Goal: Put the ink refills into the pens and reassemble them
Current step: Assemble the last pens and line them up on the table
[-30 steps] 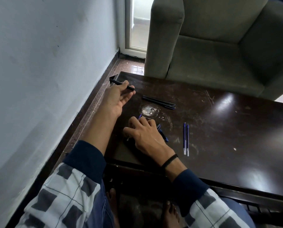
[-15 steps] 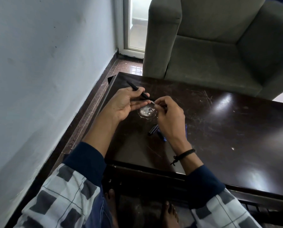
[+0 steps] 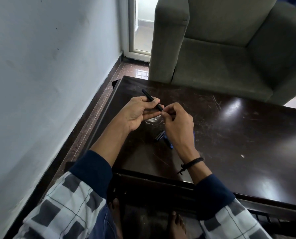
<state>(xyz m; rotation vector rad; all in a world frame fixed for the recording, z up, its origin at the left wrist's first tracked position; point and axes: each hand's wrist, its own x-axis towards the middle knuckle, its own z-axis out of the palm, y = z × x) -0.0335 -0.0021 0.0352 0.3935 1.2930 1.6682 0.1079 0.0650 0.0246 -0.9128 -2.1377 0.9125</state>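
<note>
In the head view, the left hand (image 3: 138, 112) has its grip closed around a black pen barrel (image 3: 152, 100), holding it above the dark worktop (image 3: 238, 135) with the far end tilted up and away and the near, open end turned toward the other hand; that slant likely keeps the opening in sight and steady for loading. The right hand (image 3: 177, 125) meets that open end with thumb and forefinger pinched together, presumably on an ink refill being fed in, though the refill itself is hidden by the fingertips (image 3: 164, 113) and cannot be confirmed. On the worktop below the right hand lie loose pen parts (image 3: 164, 139), dark and blue, close by for the next step of reassembly; a sliver of blue shows at the wrist's right edge. Compared with half a second ago, the hands have drawn a little closer and the gap at the barrel's mouth has closed; a second ago the right hand was still down on the worktop picking something up.
</note>
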